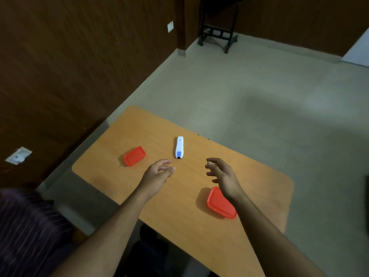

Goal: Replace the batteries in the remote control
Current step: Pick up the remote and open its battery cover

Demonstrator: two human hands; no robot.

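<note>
A slim white plastic remote control point(179, 147) is lying flat near the middle of the orange wood-grain counter point(199, 232), its length running away from the person and a small blue panel showing at its near end. Nothing is touching it.

The left hand point(157, 173) is hovering above the counter just short of the remote's near end, its grip empty, fingers loosely curled and parted. The right hand point(223, 176) is hovering to the right of the remote, a little apart from it, its grip likewise empty with the fingers spread and bent inward toward the other hand. Both bare forearms are reaching in from the lower edge of the view.

A rounded rectangular red plastic lidded container point(134, 156) is sitting to the left of the remote, apart from it. A second red plastic container point(220, 203) is sitting nearer the person, partly under the right wrist. Whether either holds batteries cannot be told.

Beyond the counter, a pale floor point(259, 86) is meeting dark wooden wall panels point(69, 56).
</note>
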